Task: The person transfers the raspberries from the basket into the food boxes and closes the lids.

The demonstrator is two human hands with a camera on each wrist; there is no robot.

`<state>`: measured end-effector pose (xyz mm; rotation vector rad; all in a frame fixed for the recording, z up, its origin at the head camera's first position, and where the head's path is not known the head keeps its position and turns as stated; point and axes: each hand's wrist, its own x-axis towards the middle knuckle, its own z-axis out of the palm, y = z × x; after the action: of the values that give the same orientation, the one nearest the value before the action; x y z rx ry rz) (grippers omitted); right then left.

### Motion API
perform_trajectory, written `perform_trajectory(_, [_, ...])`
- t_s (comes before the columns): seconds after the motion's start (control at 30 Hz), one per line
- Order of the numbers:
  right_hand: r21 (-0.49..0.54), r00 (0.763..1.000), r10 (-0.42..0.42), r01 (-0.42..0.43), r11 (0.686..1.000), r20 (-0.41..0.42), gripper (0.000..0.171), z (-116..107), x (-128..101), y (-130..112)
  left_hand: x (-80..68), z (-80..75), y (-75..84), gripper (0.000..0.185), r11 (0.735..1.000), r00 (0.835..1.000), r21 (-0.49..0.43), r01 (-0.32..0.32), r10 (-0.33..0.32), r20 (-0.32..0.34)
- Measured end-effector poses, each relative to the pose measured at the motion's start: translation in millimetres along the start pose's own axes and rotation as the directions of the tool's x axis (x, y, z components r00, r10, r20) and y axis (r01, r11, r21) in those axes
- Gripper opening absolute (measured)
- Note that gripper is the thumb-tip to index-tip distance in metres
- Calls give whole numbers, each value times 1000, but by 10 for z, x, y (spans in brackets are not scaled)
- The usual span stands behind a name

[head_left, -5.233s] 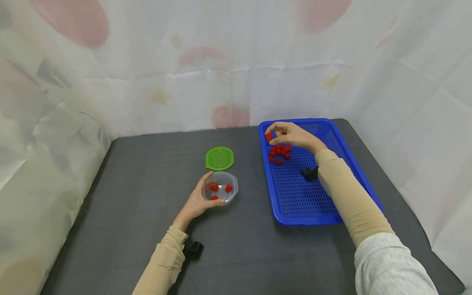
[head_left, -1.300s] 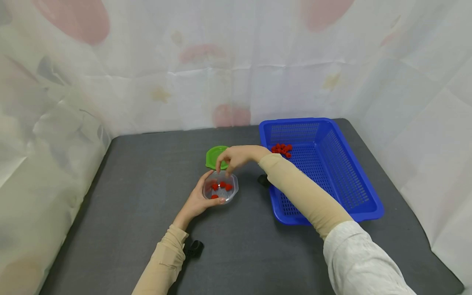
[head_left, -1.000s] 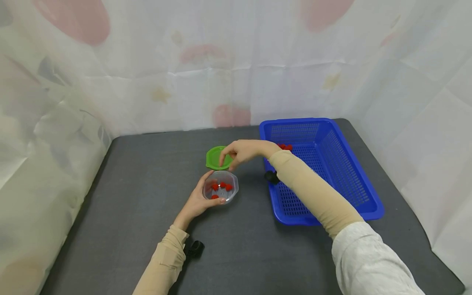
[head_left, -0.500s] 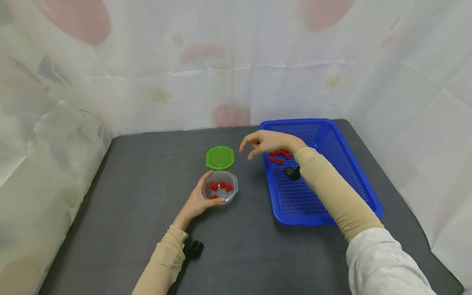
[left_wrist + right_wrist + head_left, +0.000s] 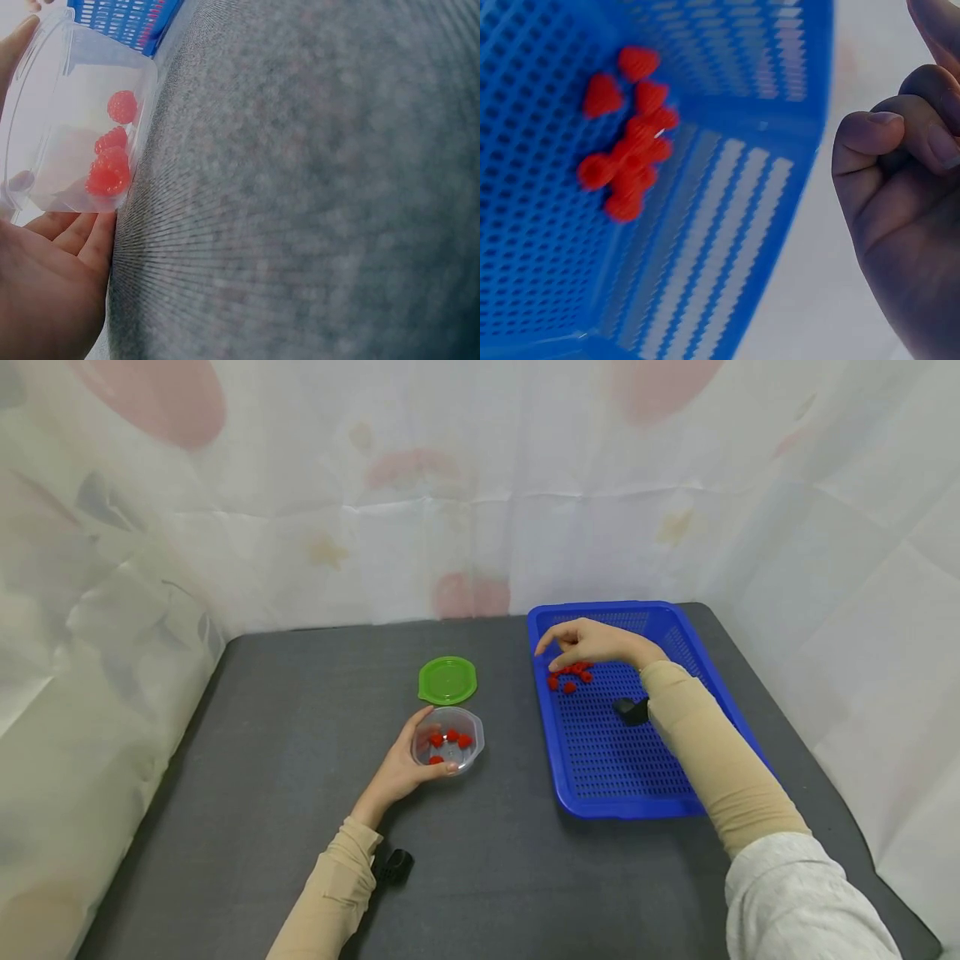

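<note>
My left hand grips a small clear plastic tub from its left side, fingers and thumb around its wall. Several red raspberries lie on the tub's bottom. Over the far left corner of a blue perforated basket hovers my right hand; thumb and index finger stand apart with nothing between them. Below it, a cluster of raspberries sits on the basket floor, partly hidden by the hand in the head view. In the right wrist view the hand is beyond the basket's rim, its other fingers loosely curled.
A green lid lies flat on the dark grey table, just behind the tub. White patterned curtains enclose the table at the back and sides. The basket's near rim is under my right forearm.
The right hand pinched a raspberry in the basket earlier, then reached over the tub, which gained one raspberry. Now it is back above the basket without one. The left hand has stayed put.
</note>
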<state>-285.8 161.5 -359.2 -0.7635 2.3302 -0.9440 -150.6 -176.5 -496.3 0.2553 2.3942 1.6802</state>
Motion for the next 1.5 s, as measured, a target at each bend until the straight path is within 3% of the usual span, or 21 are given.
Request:
perform_trajectory(0.3, [99, 988, 141, -134, 986, -69, 29, -3, -94, 386, -1, -1, -4, 97, 1000, 1000, -9, 8, -8, -1])
perform_trajectory(0.67, [57, 978, 196, -193, 980, -65, 31, 82, -115, 822, -19, -2, 60, 96, 999, 999, -6, 33, -33, 6])
perform_trajectory(0.93, [99, 966, 238, -229, 968, -96, 38, 141, -160, 1011, -15, 3, 69, 96, 1000, 1000, -4, 27, -27, 2])
perform_trajectory(1.17, [63, 953, 280, -274, 960, -117, 43, 176, -173, 1108, 5, 6, 15, 95, 1000, 1000, 8, 6, -6, -4])
perform_trajectory(1.5, [56, 959, 250, -245, 968, -134, 33, 222, -146, 1183, -2, 7, 4, 96, 1000, 1000, 11, 5, -4, -8])
